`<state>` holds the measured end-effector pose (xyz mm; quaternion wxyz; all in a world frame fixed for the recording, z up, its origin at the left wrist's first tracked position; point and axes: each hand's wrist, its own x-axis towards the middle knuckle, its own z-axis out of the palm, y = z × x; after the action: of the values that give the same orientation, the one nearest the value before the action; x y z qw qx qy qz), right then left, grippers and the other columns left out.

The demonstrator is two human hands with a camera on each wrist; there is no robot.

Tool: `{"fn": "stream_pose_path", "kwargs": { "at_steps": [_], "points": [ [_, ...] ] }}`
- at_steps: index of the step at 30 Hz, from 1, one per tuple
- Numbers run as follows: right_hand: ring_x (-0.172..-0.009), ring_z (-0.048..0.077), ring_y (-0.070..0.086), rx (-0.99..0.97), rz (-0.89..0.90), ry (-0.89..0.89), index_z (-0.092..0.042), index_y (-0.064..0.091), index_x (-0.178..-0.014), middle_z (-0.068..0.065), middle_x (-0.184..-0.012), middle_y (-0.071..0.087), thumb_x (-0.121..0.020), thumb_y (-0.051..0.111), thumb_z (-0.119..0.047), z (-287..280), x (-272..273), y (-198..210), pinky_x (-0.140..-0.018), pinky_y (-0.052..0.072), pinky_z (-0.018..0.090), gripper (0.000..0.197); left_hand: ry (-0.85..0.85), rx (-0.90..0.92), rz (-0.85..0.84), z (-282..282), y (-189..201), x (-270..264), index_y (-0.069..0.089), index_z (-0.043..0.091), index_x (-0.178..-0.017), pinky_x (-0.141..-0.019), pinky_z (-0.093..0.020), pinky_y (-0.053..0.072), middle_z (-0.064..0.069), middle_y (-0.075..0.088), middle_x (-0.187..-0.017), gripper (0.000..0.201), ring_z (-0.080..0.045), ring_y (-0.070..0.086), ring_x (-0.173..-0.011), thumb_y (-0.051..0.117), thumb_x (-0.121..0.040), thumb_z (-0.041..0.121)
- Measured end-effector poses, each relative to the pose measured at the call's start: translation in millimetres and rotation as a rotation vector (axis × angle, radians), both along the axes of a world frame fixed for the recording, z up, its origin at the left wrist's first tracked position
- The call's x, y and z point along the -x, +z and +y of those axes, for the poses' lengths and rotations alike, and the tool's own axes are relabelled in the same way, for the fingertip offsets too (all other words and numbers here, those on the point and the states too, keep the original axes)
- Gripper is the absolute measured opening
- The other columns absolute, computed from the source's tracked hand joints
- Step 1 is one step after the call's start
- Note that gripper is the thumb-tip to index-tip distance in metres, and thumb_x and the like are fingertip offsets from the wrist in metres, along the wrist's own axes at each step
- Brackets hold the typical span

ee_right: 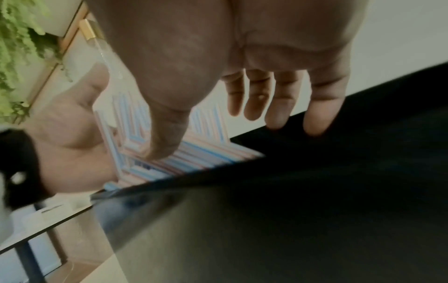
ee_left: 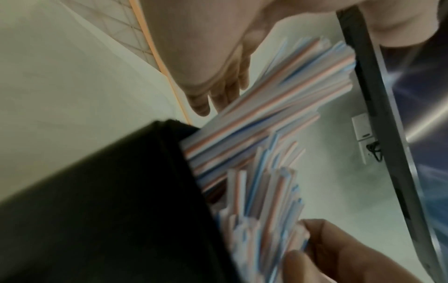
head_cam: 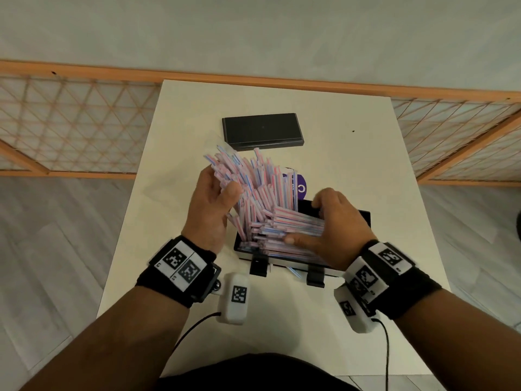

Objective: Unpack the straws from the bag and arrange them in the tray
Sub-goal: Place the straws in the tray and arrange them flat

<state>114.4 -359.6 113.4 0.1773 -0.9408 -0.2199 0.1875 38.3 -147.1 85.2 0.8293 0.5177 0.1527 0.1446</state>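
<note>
A black tray [head_cam: 364,216] stands near the front of the white table [head_cam: 174,142]. Red-and-blue striped straws [head_cam: 296,225] lie flat in it. More straws [head_cam: 253,179] fan upward out of its left end, and my left hand [head_cam: 221,183] grips that fan with the thumb across it. My right hand [head_cam: 303,221] is spread over the flat straws. Its thumb [ee_right: 164,141] presses on them [ee_right: 201,155], and its straight fingers [ee_right: 315,118] reach the tray's far wall [ee_right: 339,172]. A purple-printed piece of the bag [head_cam: 301,189] shows behind the straws.
A flat black box [head_cam: 262,131] lies at the back of the table. Two black clips [head_cam: 258,268] [head_cam: 315,276] sit at the tray's front. A wooden lattice screen [head_cam: 70,122] runs behind the table. Cables hang from both wrist units.
</note>
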Motion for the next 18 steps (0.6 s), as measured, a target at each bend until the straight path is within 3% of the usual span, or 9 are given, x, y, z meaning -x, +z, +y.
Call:
{"fn": "stream_pose_path", "kwargs": {
  "at_steps": [2, 4, 6, 8, 10, 12, 14, 16, 18],
  "points": [
    [-0.073, 0.013, 0.052, 0.068, 0.063, 0.057, -0.025, 0.048, -0.079, -0.009, -0.080, 0.055, -0.070, 0.074, -0.063, -11.3, -1.8, -1.7, -0.063, 0.041, 0.027, 0.047, -0.010, 0.004, 0.007, -6.3, -5.4, 3.8, 0.048, 0.007, -0.134, -0.115, -0.061, 0.039, -0.020, 0.059, -0.135, 0.104, -0.045, 0.054, -0.131, 0.089, -0.060, 0.066],
    [-0.068, 0.011, 0.056, 0.103, 0.168, 0.150, -0.024, 0.056, -0.074, -0.006, -0.072, 0.060, -0.076, 0.068, -0.062, -18.9, 2.8, -4.6, -0.062, 0.043, 0.024, 0.040, -0.024, -0.009, 0.033, -12.7, -11.1, 7.3, 0.049, 0.013, -0.136, -0.117, -0.062, 0.037, -0.017, 0.058, -0.142, 0.101, -0.041, 0.052, -0.137, 0.088, -0.061, 0.068],
    [-0.069, 0.010, 0.057, 0.125, 0.223, 0.253, -0.026, 0.061, -0.082, -0.005, -0.076, 0.062, -0.074, 0.065, -0.067, -20.8, 10.1, -8.5, -0.066, 0.046, 0.023, 0.042, -0.037, -0.053, 0.071, -18.7, -15.9, 8.5, 0.049, 0.018, -0.137, -0.114, -0.052, 0.045, -0.006, 0.065, -0.138, 0.099, -0.029, 0.059, -0.134, 0.087, -0.061, 0.070],
    [-0.082, 0.016, 0.058, 0.190, 0.172, 0.339, -0.028, 0.060, -0.094, -0.005, -0.087, 0.060, -0.070, 0.059, -0.072, -18.5, 14.0, -16.9, -0.075, 0.047, 0.027, 0.050, -0.057, -0.079, 0.073, -23.7, -16.4, 9.1, 0.048, 0.020, -0.139, -0.104, -0.035, 0.052, 0.006, 0.070, -0.130, 0.102, -0.017, 0.064, -0.127, 0.086, -0.060, 0.072],
    [-0.088, 0.019, 0.057, 0.213, 0.140, 0.319, -0.028, 0.054, -0.093, -0.007, -0.088, 0.055, -0.073, 0.063, -0.066, -15.1, 16.3, -21.6, -0.076, 0.042, 0.026, 0.044, -0.056, -0.082, 0.063, -25.2, -15.0, 8.9, 0.048, 0.020, -0.138, -0.099, -0.026, 0.053, 0.012, 0.072, -0.126, 0.101, -0.010, 0.065, -0.124, 0.084, -0.060, 0.074],
    [-0.086, 0.018, 0.055, 0.223, 0.144, 0.282, -0.032, 0.046, -0.089, -0.010, -0.085, 0.048, -0.076, 0.068, -0.058, -13.6, 19.7, -24.5, -0.073, 0.037, 0.024, 0.037, -0.061, -0.082, 0.064, -23.7, -14.6, 9.4, 0.046, 0.021, -0.138, -0.103, -0.027, 0.050, 0.013, 0.070, -0.129, 0.098, -0.009, 0.063, -0.127, 0.080, -0.064, 0.076],
    [-0.089, 0.017, 0.057, 0.250, 0.167, 0.261, -0.031, 0.052, -0.098, -0.011, -0.088, 0.051, -0.076, 0.069, -0.056, -12.2, 21.8, -27.9, -0.074, 0.039, 0.024, 0.037, -0.082, -0.101, 0.067, -22.1, -15.5, 10.8, 0.041, 0.018, -0.142, -0.105, -0.026, 0.049, 0.014, 0.068, -0.132, 0.101, -0.007, 0.061, -0.129, 0.076, -0.068, 0.077],
    [-0.098, 0.018, 0.059, 0.261, 0.182, 0.268, -0.027, 0.056, -0.114, -0.007, -0.101, 0.058, -0.076, 0.069, -0.054, -10.0, 22.0, -31.1, -0.081, 0.045, 0.026, 0.049, -0.114, -0.143, 0.052, -23.0, -18.5, 12.7, 0.035, 0.013, -0.142, -0.098, -0.020, 0.051, 0.018, 0.069, -0.127, 0.106, 0.000, 0.063, -0.123, 0.078, -0.067, 0.075],
    [-0.110, 0.021, 0.058, 0.281, 0.182, 0.279, -0.026, 0.053, -0.128, -0.003, -0.119, 0.056, -0.075, 0.069, -0.054, -7.3, 23.1, -33.5, -0.092, 0.048, 0.030, 0.063, -0.130, -0.152, 0.048, -25.0, -21.0, 15.0, 0.033, 0.004, -0.146, -0.098, -0.022, 0.052, 0.006, 0.065, -0.132, 0.116, -0.004, 0.064, -0.123, 0.085, -0.065, 0.068]
  ]
}}
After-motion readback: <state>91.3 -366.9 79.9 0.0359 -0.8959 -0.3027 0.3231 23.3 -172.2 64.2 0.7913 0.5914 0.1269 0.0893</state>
